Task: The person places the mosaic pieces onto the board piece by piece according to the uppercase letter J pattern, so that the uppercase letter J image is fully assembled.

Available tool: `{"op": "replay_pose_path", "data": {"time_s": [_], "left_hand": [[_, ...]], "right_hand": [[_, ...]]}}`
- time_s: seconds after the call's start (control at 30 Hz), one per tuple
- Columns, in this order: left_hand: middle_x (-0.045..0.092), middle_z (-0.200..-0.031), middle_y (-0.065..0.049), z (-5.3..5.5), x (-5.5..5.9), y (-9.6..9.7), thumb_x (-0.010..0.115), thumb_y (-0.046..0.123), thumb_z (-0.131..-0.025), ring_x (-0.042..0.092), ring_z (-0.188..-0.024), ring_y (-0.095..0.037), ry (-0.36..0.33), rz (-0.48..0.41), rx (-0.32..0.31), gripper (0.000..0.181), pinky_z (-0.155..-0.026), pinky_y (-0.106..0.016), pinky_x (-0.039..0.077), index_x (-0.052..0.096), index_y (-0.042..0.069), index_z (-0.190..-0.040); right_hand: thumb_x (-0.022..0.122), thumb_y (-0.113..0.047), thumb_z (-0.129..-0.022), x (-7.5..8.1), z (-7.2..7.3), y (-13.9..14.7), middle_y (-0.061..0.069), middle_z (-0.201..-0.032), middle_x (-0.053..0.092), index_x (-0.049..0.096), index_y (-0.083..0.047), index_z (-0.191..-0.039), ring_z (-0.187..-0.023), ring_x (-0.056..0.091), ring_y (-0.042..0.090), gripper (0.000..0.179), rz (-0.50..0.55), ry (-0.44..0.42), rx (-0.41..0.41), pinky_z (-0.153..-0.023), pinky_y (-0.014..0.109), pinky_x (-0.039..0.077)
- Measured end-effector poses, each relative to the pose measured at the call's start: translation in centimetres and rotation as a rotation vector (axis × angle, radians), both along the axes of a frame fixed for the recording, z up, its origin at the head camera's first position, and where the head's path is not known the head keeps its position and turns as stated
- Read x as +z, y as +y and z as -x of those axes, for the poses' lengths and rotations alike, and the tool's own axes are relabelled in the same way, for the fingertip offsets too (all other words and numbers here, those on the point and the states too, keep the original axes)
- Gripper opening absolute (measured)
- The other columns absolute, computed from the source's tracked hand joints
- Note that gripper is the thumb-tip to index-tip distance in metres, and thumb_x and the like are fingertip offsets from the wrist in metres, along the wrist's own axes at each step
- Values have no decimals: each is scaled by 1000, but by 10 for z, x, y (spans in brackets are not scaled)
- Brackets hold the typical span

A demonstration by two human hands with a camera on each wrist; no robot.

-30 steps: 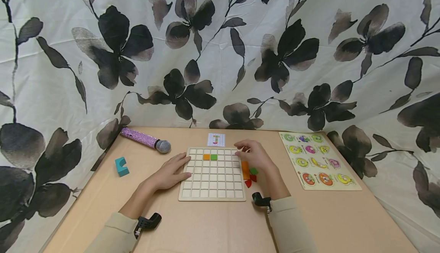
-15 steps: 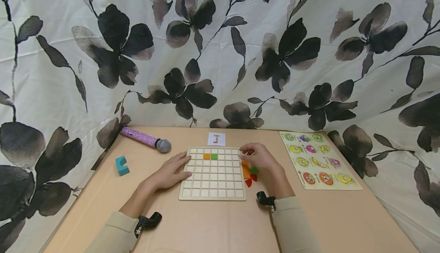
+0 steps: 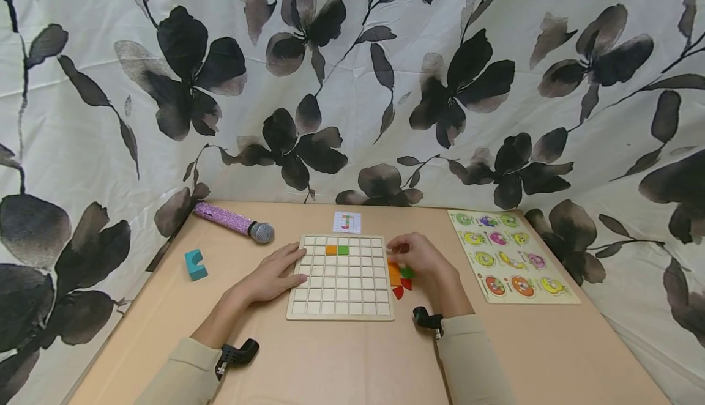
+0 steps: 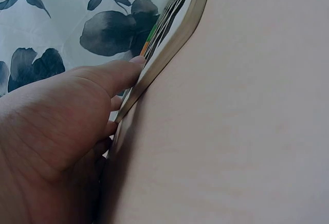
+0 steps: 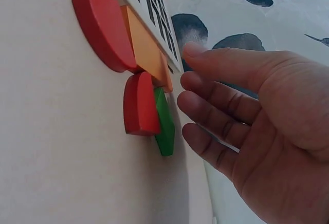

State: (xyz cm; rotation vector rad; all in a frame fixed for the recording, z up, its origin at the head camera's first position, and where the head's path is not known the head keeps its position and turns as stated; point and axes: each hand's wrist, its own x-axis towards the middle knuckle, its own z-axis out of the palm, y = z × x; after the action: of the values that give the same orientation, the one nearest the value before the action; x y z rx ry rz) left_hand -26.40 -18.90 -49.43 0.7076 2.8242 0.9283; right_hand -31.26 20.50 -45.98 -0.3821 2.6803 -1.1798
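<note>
A pale grid board [image 3: 341, 290] lies on the table, with an orange square [image 3: 331, 249] and a green square [image 3: 343, 250] side by side in an upper row. My left hand [image 3: 272, 276] rests against the board's left edge, thumb at the rim in the left wrist view. Off the right edge, my right hand [image 3: 423, 260] hovers near loose blocks, its fingers slightly bent with nothing visible between them. Those blocks are orange [image 5: 144, 47], green [image 5: 164, 124] and two red round-sided pieces, one red piece [image 5: 104, 31] nearer the board and another red piece [image 5: 141, 105] beside the green.
A small card [image 3: 347, 222] with a coloured grid pattern lies behind the board. A purple glittery microphone [image 3: 234, 222] and a teal notched block [image 3: 195, 266] are to the left. At right lies a fruit picture sheet [image 3: 509, 258]. Floral cloth [image 3: 352, 87] hangs behind.
My right hand has drawn back from the board's upper right edge, moving right and slightly down toward the loose blocks. My left hand stays in place.
</note>
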Motion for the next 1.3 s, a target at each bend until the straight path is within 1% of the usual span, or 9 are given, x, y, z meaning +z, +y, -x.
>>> {"op": "replay_pose_path", "data": {"time_s": [0.13, 0.27, 0.4, 0.5, 0.67, 0.83, 1.1, 1.3], "left_hand": [[24, -171, -22, 0, 0, 0, 65, 43, -102, 17, -159, -46, 2, 7, -2, 74, -127, -67, 14, 40, 5, -160], [24, -171, -22, 0, 0, 0, 65, 42, -102, 18, -159, -46, 6, 3, -3, 74, -126, -68, 14, 40, 5, -160], [25, -171, -23, 0, 1, 0, 65, 43, -102, 18, -159, -46, 9, 3, -4, 74, -126, -68, 14, 40, 5, -160], [25, -171, -23, 0, 1, 1, 65, 42, -101, 18, -159, -46, 9, 2, -3, 74, -126, -68, 14, 40, 5, -160], [25, -171, -23, 0, 0, 0, 65, 42, -101, 18, -159, -46, 7, 1, -4, 74, -126, -68, 14, 40, 5, -160], [24, -171, -22, 0, -1, 0, 65, 43, -101, 18, -159, -46, 5, 3, 0, 74, -126, -68, 14, 40, 5, -160], [25, -171, -22, 0, 0, 1, 66, 42, -101, 18, -159, -46, 5, 2, 0, 73, -127, -67, 14, 41, 5, -160], [25, -171, -22, 0, -1, 1, 66, 42, -101, 18, -159, -46, 6, 3, 0, 73, -126, -68, 14, 41, 6, -160]], "right_hand": [[77, -5, -93, -2, 0, 1, 7, -98, 69, 75, -4, -121, -90, 58, 23, 28, -15, 14, 23, -78, 28, 53], [77, -5, -92, -3, 1, 2, 6, -97, 69, 77, -5, -119, -89, 58, 22, 27, -30, 29, 22, -77, 27, 52], [77, -6, -92, -4, 0, 2, 5, -100, 72, 78, -7, -115, -89, 59, 22, 23, -36, 27, 34, -78, 27, 53], [77, -5, -92, -5, 0, 2, 6, -103, 74, 79, -6, -113, -89, 59, 21, 21, -51, 40, 56, -77, 27, 54], [75, -3, -93, -7, 0, 3, 8, -107, 74, 78, -4, -113, -90, 58, 20, 20, -66, 47, 73, -76, 25, 55], [75, -3, -93, -6, 0, 1, 8, -106, 74, 79, -4, -112, -90, 59, 20, 19, -72, 32, 70, -77, 26, 55], [74, -3, -94, -7, 0, 0, 7, -100, 70, 78, -5, -109, -88, 57, 21, 16, -82, 5, 59, -72, 26, 53], [73, -4, -95, -7, -1, -2, 6, -98, 65, 75, -7, -108, -92, 56, 23, 13, -91, -11, 46, -77, 28, 52]]}}
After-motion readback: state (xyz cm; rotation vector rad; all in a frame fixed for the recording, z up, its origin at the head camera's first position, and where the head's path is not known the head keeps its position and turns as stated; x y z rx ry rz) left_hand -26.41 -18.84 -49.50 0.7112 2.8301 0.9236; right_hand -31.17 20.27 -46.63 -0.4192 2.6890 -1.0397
